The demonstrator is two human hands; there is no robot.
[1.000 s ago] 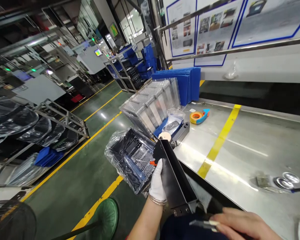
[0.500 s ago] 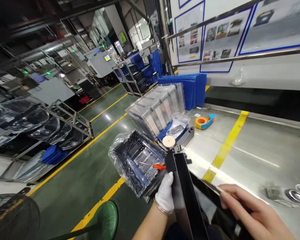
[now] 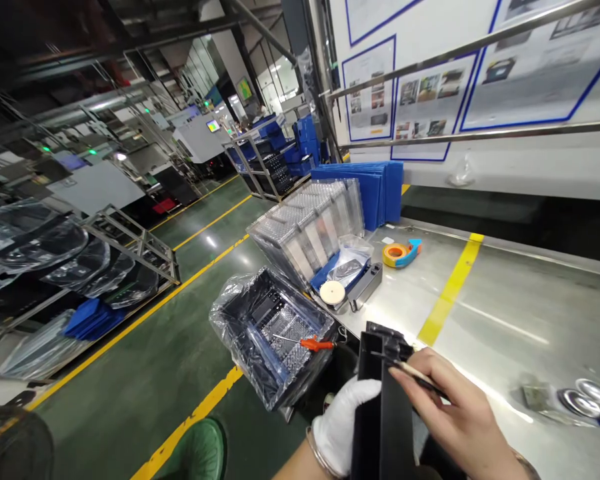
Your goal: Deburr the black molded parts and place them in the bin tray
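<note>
My left hand (image 3: 347, 417), in a white glove with a metal bangle at the wrist, grips a long black box-shaped part (image 3: 396, 427) from its left side. The part is hollow and its far end carries small black fittings. My bare right hand (image 3: 453, 407) is closed in a pinch on a slim pen-like tool (image 3: 414, 373), with a pale section and a dark rear. The tool's front end is against or very close to the part's far end; its tip is hard to make out. An orange-handled screwdriver (image 3: 316, 344) lies over the crate, left of the part.
A black crate (image 3: 235, 360) lined with clear plastic stands at left. Clear trays (image 3: 300, 217), blue sheets (image 3: 387, 190), a tape dispenser (image 3: 401, 253), a round cream disc (image 3: 333, 293) and a grey block (image 3: 366, 287) are on the metal table (image 3: 520, 300). Round metal pieces (image 3: 580, 400) lie at right.
The black part has turned and shifted right, its far end now lower. My right hand has moved left and brought the tool to that end. The camera view has shifted slightly.
</note>
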